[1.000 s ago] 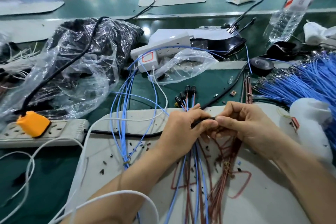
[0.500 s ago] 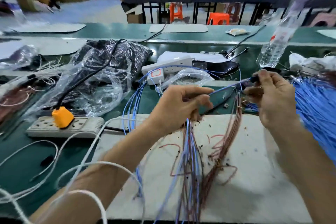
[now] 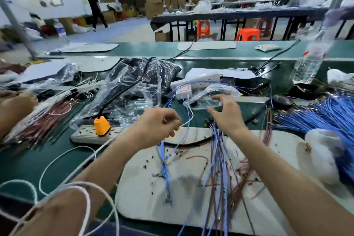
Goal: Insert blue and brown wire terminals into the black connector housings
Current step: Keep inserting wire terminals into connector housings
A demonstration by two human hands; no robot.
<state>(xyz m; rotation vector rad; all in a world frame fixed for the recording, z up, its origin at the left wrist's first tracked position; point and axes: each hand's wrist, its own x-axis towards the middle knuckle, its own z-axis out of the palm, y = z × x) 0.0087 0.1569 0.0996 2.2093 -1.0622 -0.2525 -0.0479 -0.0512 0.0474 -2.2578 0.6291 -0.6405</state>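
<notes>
While the right hand (image 3: 228,116) hovers with fingers spread at six o'clock of a small clear plastic bag (image 3: 229,90), the left hand (image 3: 156,126) sits at its nine o'clock, fingers curled; blur hides whether it pinches anything. Blue and brown wires (image 3: 218,161) lie fanned across the white mat (image 3: 145,188), at six o'clock of the right hand.

head view, forward and down, near workbench (image 3: 28,163)
</notes>
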